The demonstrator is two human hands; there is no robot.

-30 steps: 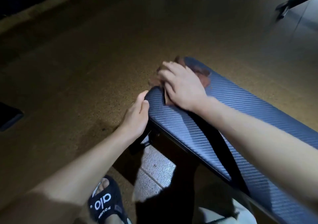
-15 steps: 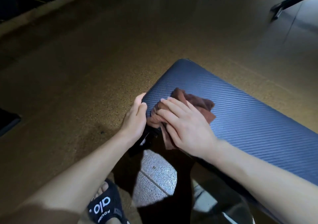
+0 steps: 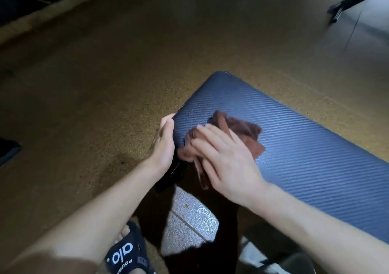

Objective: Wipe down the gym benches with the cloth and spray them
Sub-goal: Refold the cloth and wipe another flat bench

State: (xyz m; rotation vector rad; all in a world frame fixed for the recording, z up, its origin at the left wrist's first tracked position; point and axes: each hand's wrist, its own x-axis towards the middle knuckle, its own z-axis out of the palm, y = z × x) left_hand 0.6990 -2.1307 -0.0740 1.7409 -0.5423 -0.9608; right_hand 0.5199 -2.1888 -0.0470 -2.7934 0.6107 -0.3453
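Head view: my right hand [image 3: 229,164] lies flat, pressing the cloth [image 3: 242,134] onto the counter [image 3: 305,147]; my left hand [image 3: 164,145] clasps its near corner to steady it

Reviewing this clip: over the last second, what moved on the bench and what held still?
The right hand dragged the brown cloth from the far end of the bench pad back toward the near edge, its straight fingers pressing it flat, so the pad's far end is now uncovered. The left hand stayed gripping the pad's edge. Nothing was let go.
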